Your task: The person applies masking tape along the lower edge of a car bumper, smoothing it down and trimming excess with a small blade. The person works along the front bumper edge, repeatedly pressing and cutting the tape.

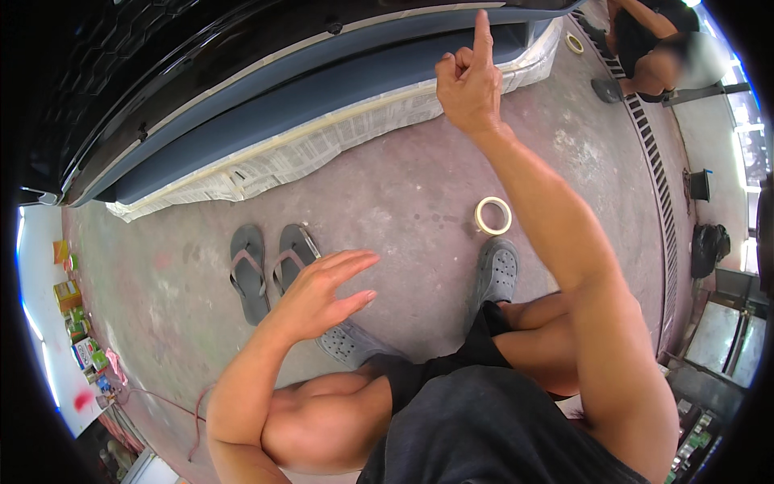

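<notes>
My right hand (474,90) is raised with its index finger stretched out and the other fingers curled in, holding nothing. The fingertip is at a thin strip of pale masking tape (387,16) along the upper edge of a grey lower car panel (314,77); whether it presses on it I cannot tell. My left hand (326,292) is open and empty, thumb apart from the fingers, above the floor by my left knee. Below the panel hang taped newspaper sheets (322,148). A roll of masking tape (479,218) lies in front of my right clog (497,274).
A pair of grey flip-flops (248,274) lies left of centre. A second tape roll (568,39) is near a crouching person (657,48) at the far right. A drain grating (657,185) runs down the right side. Boxes (68,296) and a red hose (197,415) are at left.
</notes>
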{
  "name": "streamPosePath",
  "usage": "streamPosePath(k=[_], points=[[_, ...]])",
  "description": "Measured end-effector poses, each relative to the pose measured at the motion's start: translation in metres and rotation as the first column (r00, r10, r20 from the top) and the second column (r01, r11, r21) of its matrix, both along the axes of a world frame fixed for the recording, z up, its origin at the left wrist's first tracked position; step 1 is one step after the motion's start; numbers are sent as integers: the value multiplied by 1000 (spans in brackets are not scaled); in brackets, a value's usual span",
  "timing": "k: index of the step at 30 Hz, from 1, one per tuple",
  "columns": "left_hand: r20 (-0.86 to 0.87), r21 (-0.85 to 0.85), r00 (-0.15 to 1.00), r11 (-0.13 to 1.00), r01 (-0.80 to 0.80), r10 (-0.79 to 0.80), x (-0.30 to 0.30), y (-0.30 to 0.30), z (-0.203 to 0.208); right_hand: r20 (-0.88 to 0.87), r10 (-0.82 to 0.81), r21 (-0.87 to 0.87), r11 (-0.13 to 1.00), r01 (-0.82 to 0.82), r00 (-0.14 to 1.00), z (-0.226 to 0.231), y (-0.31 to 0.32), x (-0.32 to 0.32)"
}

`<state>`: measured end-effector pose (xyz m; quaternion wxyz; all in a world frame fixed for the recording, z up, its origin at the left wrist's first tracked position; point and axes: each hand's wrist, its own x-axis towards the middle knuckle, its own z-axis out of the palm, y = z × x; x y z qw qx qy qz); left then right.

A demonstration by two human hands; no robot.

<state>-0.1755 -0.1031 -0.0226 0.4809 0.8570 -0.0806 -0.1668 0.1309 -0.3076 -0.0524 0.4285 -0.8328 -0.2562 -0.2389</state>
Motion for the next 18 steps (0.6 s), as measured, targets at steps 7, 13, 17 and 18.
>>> streamPosePath(k=[7, 13, 17, 18], points=[[46, -74, 999, 997, 23, -19, 8, 3, 0, -390, 64, 327, 942, 74, 918, 25, 52, -6], [-4, -95, 998, 993, -67, 67, -5, 18, 2, -412, 122, 190, 981, -45, 903, 33, 99, -60], [10, -122, 997, 990, -70, 71, -5, 26, 1, -310, 244, 75, 970, -232, 919, 16, 128, -113], [15, -130, 997, 989, -67, 69, -4, 26, 1, -224, 309, 62, 951, -303, 925, 7, 129, -126]])
